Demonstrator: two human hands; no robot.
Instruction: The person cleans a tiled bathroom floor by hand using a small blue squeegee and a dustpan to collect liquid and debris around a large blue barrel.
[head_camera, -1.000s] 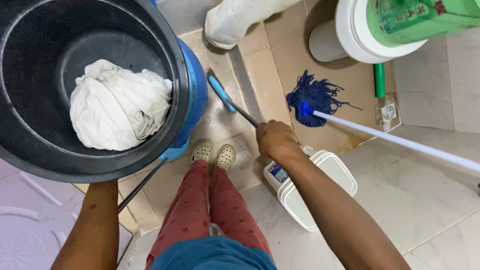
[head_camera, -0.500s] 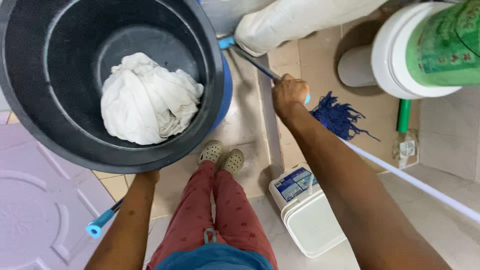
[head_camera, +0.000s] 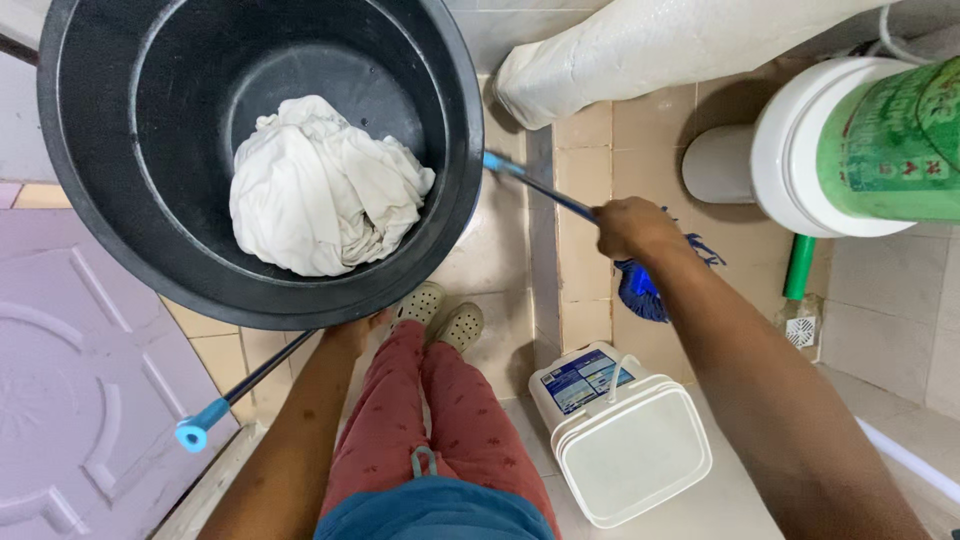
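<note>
Cloth (head_camera: 320, 190) in bucket (head_camera: 90, 200); tub (head_camera: 625, 450) right of feet (head_camera: 440, 315).

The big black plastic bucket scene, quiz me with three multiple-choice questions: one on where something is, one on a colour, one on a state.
1. Where does the crumpled white cloth lie?
A. Inside the big black plastic bucket
B. On the tiled floor
C. On the white lidded tub

2. What colour is the stringy mop head?
A. Red
B. Blue
C. Yellow

3. How is the right hand?
A. Open and empty
B. Resting on a knee
C. Closed round the thin mop handle

Answers: 1 A, the cloth sits on the bucket's bottom. 2 B, blue strands show beside the forearm. 3 C, the fingers wrap the handle.
</note>
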